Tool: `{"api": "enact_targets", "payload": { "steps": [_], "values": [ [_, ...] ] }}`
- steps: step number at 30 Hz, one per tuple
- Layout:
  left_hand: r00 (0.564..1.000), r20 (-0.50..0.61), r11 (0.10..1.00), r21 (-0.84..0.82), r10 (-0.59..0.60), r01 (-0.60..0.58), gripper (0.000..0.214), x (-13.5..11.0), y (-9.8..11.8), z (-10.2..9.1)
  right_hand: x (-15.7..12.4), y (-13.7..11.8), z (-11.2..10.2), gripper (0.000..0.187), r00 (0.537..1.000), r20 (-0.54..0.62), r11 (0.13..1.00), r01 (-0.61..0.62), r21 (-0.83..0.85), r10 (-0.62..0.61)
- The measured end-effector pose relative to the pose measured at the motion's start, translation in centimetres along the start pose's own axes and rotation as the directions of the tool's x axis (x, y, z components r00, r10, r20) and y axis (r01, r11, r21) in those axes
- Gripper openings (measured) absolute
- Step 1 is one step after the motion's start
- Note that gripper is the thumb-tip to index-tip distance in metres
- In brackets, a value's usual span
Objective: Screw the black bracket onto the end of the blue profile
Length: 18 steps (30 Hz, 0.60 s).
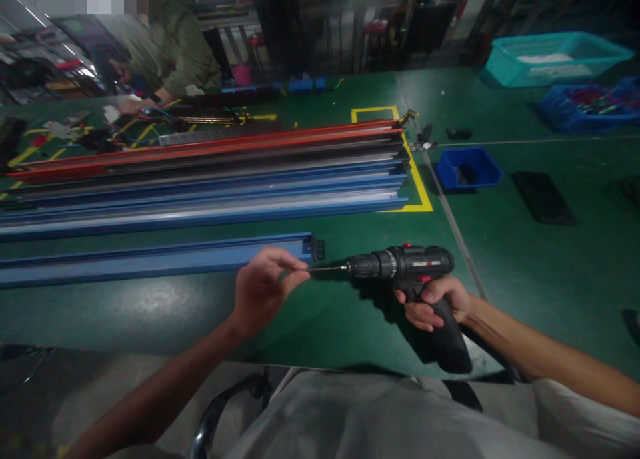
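My right hand (433, 302) is wrapped around the grip of a black cordless drill (420, 262), which lies level and points left. A long thin driver bit (327, 268) sticks out of its chuck. With thumb and forefinger, my left hand (265, 285) pinches the bit's far tip; whether a small screw is also between the fingertips is hidden. Just behind that hand lies a long blue channel profile (150, 255), with a black end cap (319, 248) at its right end, near the bit.
Several long blue profiles (210, 205), black ones and an orange profile (210, 149) lie side by side farther back on the green table (350, 339). To the right are a small blue bin (469, 169), a dark flat object (544, 197) and a teal basket (555, 62). Another person (175, 52) works at back left.
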State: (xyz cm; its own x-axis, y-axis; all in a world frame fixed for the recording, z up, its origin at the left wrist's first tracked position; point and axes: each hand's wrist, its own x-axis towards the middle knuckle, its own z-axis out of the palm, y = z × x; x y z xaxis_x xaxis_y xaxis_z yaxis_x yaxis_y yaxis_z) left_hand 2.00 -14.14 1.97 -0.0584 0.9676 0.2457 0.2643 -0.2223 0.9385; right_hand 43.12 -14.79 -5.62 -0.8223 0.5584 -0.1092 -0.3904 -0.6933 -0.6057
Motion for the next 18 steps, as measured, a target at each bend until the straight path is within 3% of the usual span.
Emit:
{"api": "enact_targets", "payload": {
  "steps": [3,7,13,18],
  "values": [
    [0.981,0.005,0.974,0.112,0.196,-0.195,0.025,0.3,-0.4,-0.3,-0.1,-0.4,0.1,0.028,1.0,-0.018,1.0,-0.009,-0.015,0.009],
    [0.914,0.061,0.902,0.15,0.4,-0.405,0.021,0.7,-0.5,-0.4,-0.3,-0.9,0.3,0.036,0.999,-0.03,0.999,-0.031,-0.028,0.03],
    [0.87,-0.014,0.861,0.156,0.492,-0.484,0.019,0.6,-0.7,0.7,-0.5,-0.7,0.1,0.035,1.0,-0.021,1.0,-0.021,-0.003,0.021],
    [0.836,-0.086,0.84,0.051,0.542,-0.54,0.027,0.3,-0.9,2.0,-0.9,-0.3,-0.1,0.036,1.0,-0.01,0.999,-0.016,0.041,0.016]
  ]
}}
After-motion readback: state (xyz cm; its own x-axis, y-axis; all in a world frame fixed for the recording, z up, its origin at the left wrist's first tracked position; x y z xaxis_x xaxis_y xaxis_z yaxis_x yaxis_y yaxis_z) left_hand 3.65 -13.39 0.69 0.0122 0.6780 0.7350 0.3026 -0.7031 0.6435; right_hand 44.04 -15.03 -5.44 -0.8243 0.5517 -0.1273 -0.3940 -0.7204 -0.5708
